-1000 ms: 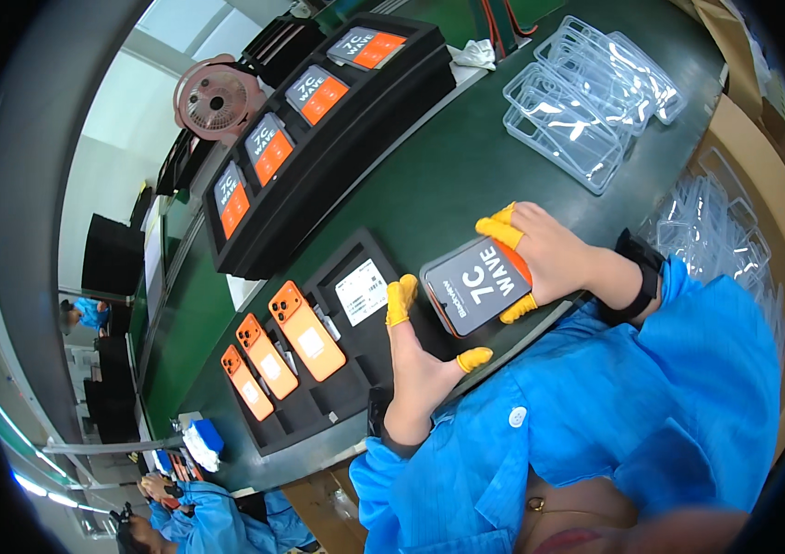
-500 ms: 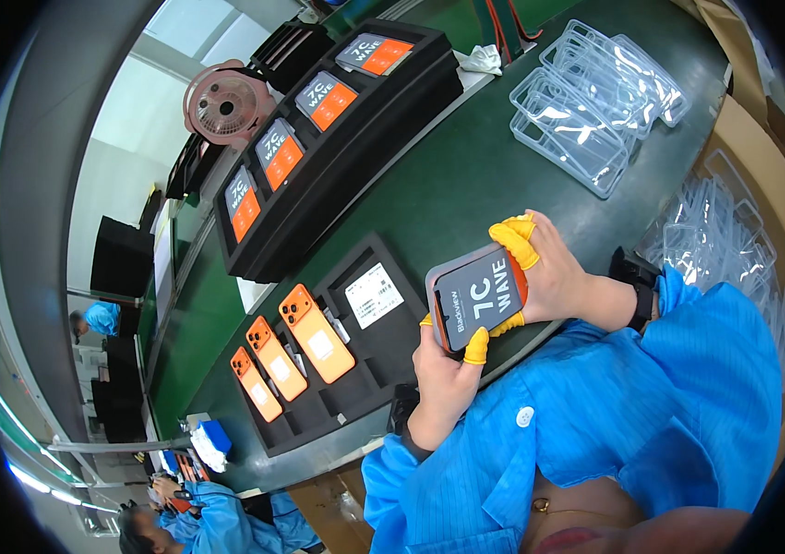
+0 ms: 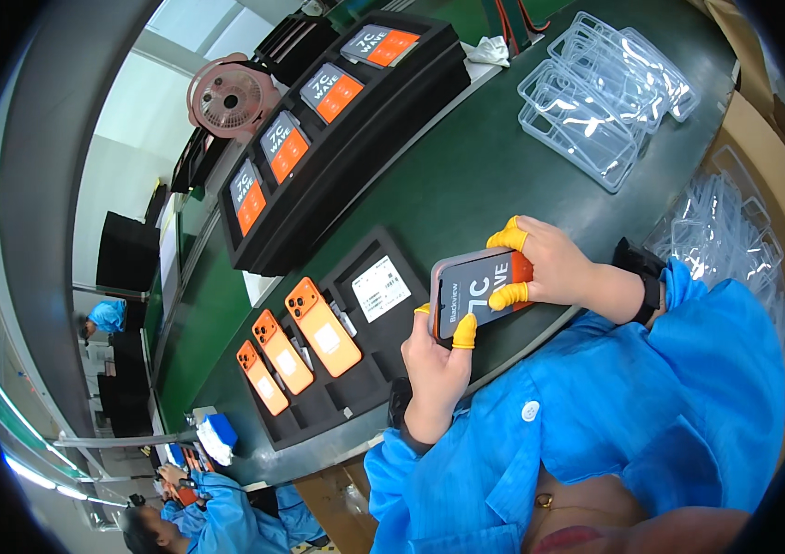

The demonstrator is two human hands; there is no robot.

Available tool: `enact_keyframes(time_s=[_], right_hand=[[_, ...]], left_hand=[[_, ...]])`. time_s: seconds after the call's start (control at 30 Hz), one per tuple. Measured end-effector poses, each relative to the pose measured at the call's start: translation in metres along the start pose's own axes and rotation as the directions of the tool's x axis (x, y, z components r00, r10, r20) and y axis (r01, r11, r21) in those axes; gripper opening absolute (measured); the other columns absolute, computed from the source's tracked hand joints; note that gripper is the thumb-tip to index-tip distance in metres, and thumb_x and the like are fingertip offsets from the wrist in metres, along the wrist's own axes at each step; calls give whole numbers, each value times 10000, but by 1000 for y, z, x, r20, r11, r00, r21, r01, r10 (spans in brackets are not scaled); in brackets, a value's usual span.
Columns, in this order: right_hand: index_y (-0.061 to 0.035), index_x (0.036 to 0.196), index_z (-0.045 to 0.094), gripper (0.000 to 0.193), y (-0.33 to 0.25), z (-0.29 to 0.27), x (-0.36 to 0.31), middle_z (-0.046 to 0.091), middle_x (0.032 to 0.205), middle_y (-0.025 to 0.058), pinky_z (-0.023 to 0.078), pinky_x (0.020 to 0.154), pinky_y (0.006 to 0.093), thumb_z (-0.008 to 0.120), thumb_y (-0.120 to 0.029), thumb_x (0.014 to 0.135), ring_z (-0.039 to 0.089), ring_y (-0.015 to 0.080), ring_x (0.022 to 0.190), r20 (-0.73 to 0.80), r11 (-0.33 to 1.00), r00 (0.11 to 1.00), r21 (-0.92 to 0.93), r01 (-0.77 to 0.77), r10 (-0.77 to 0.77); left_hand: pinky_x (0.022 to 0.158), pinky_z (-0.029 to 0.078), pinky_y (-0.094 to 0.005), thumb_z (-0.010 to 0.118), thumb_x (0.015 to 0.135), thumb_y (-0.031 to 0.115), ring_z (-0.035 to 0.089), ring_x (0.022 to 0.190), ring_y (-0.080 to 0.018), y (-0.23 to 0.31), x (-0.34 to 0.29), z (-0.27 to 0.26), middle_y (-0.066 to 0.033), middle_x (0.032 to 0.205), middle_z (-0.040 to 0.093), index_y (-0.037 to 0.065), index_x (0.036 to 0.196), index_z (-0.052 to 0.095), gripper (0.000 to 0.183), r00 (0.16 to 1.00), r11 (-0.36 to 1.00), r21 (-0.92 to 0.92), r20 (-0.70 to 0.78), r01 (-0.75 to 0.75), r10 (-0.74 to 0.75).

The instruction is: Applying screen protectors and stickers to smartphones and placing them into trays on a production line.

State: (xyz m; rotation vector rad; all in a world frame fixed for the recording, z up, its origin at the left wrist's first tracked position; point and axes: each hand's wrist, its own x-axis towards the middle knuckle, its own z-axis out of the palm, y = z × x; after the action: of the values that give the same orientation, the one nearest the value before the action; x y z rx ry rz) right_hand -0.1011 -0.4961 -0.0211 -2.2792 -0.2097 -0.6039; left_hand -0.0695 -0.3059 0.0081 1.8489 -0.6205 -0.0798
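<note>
Both hands hold one smartphone (image 3: 460, 288) with its dark, printed orange-and-grey front facing up, tilted above the near edge of the bench. My left hand (image 3: 434, 365) grips its left end near the lower corner, the yellow-cotted thumb pressed on the edge. At the right end my right hand (image 3: 558, 263) grips it, with one yellow finger cot lying over the front and another at the upper edge. A pale, see-through rim around the phone looks like a case. Just left sits a black foam tray (image 3: 381, 242) with three orange phones (image 3: 323, 332) lying backs up, and a white label (image 3: 381, 288).
Clear plastic cases (image 3: 595, 111) are piled at the far right of the green bench (image 3: 466, 189). More fill a cardboard box (image 3: 729, 226) beside me. Stacked black trays (image 3: 355, 148) with several phones stand at the back. A person (image 3: 217, 517) in blue works at lower left.
My right hand's lower yellow-cotted digit has moved onto the phone's front, covering part of the print. My left hand has shifted slightly left along the edge. The whole view has tilted a little.
</note>
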Motion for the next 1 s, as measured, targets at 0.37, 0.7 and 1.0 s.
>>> enact_keyframes(time_s=[0.37, 0.7, 1.0], right_hand=[[-1, 828, 563, 403, -7, 0, 0, 516, 787, 127, 459, 632, 327, 731, -223, 537, 531, 258, 742, -20, 985, 998, -165, 56, -60], [-6, 767, 551, 387, -2, -3, 3, 520, 729, 97, 452, 599, 323, 738, -247, 529, 541, 254, 693, 19, 998, 1000, -57, -4, 5], [-11, 776, 547, 399, -11, 3, 7, 524, 722, 93, 455, 603, 339, 739, -273, 544, 546, 270, 684, -73, 984, 996, -166, -59, 47]], left_hand=[[612, 426, -215, 641, 703, 54, 567, 679, -106, -14, 1, 1, -123, 711, 601, -57, 815, 513, 203, 986, 988, 98, -104, -116, 126], [555, 432, -253, 666, 695, 105, 591, 619, -169, -3, 4, -7, -127, 719, 609, -25, 892, 511, 282, 999, 984, 172, 2, 39, -40], [557, 440, -264, 627, 733, 91, 586, 623, -136, -32, 11, -2, -118, 682, 602, -15, 857, 532, 189, 991, 994, 106, -136, 11, 4]])
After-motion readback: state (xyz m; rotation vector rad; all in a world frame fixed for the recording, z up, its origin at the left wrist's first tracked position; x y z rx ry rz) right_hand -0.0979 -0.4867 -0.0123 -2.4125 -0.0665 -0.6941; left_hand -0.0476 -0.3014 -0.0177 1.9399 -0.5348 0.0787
